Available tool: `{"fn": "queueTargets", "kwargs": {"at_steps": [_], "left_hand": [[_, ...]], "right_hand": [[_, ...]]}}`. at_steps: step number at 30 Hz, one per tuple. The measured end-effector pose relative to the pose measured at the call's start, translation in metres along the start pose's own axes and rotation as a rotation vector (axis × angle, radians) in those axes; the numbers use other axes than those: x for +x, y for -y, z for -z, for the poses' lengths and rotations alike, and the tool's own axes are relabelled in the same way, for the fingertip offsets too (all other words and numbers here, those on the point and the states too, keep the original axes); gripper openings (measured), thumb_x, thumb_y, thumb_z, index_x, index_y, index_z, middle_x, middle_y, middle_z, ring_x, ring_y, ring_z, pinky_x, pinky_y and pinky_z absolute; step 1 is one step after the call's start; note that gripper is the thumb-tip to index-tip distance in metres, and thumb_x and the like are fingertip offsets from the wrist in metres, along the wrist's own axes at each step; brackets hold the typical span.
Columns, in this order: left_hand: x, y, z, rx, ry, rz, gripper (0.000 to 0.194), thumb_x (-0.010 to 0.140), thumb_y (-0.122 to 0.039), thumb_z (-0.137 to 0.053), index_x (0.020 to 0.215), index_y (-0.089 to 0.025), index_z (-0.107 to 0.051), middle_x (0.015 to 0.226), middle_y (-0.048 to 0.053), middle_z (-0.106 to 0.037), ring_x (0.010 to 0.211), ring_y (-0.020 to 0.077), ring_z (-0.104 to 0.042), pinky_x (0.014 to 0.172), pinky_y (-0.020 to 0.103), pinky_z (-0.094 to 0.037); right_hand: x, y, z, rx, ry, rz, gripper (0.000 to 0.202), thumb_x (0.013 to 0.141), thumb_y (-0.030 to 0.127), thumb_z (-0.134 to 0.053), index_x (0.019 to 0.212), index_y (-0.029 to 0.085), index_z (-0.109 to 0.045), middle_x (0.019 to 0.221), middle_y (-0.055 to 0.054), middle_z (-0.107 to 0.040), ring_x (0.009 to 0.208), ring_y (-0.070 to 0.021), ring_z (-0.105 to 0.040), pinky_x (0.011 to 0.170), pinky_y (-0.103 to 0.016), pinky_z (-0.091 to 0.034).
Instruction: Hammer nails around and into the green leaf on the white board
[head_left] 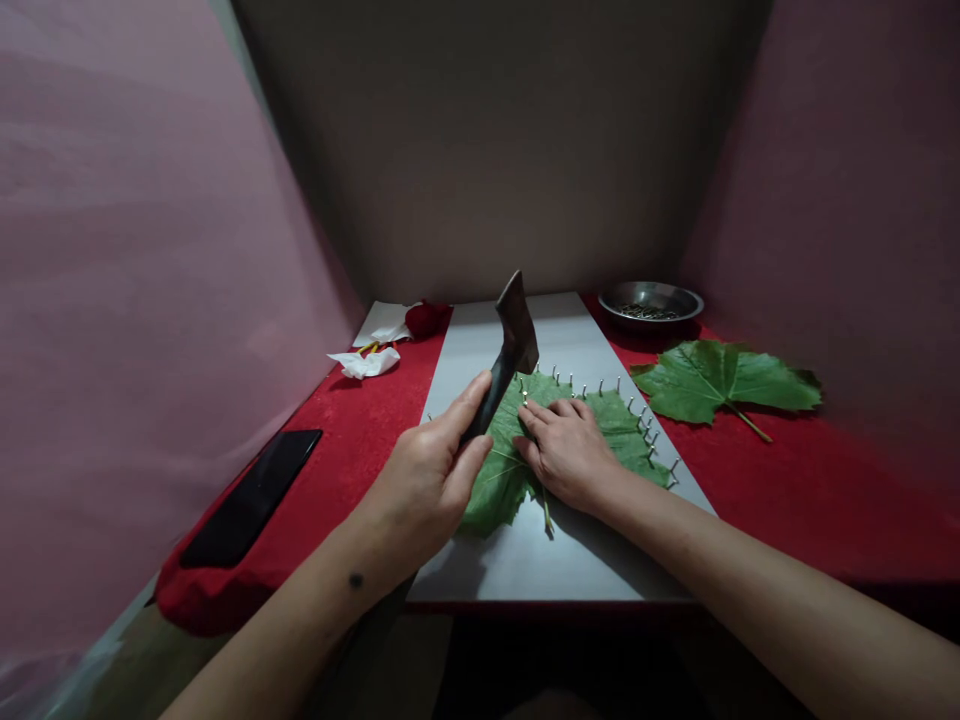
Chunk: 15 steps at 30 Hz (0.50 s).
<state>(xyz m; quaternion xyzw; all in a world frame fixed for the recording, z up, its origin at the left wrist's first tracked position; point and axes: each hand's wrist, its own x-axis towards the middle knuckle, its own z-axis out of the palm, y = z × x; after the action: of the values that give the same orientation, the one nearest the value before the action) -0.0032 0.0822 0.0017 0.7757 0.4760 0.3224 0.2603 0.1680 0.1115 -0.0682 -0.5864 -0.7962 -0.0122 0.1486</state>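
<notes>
Left hand (424, 475) wraps fingers round hammer (517, 335), above leaf (491, 495) between board's (480, 335) side edges. Right hand (571, 450) on leaf, fingertips at nail (525, 397); pinch unclear. Bowl (690, 308) near bench's (795, 490) far edge.

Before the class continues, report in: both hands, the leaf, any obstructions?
Left hand gripping hammer, raised. Right hand on green leaf, fingertips at a nail. Leaf on white board; nails along far and right edges may crowd hammer.

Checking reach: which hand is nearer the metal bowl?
Right. Right hand lies on the leaf, short and left of the bowl; left hand, holding the hammer, is farther left.
</notes>
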Motion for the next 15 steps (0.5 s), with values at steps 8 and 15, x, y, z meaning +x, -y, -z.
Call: {"fn": "queueTargets", "kwargs": {"at_steps": [8, 15], "left_hand": [[0.013, 0.015, -0.017, 0.003, 0.001, 0.010, 0.052, 0.081, -0.018, -0.052, 0.132, -0.016, -0.054, 0.077, 0.009, -0.072, 0.071, 0.0227, -0.067, 0.068, 0.033, -0.053], [-0.006, -0.001, 0.000, -0.156, 0.007, 0.135, 0.057, 0.082, -0.025, -0.054, 0.138, -0.020, -0.047, 0.048, -0.005, -0.050, 0.039, 0.0121, -0.042, 0.039, 0.022, -0.036]], "right_hand": [[0.000, 0.000, 0.000, -0.003, -0.010, 0.001, 0.049, 0.094, 0.038, -0.036, 0.131, 0.013, -0.054, 0.136, -0.009, -0.053, 0.112, -0.0294, -0.048, 0.100, -0.046, -0.027], [-0.001, -0.002, -0.003, -0.004, -0.013, 0.000, 0.047, 0.094, 0.039, -0.036, 0.130, 0.016, -0.056, 0.137, -0.006, -0.052, 0.114, -0.0291, -0.047, 0.101, -0.047, -0.027]]}}
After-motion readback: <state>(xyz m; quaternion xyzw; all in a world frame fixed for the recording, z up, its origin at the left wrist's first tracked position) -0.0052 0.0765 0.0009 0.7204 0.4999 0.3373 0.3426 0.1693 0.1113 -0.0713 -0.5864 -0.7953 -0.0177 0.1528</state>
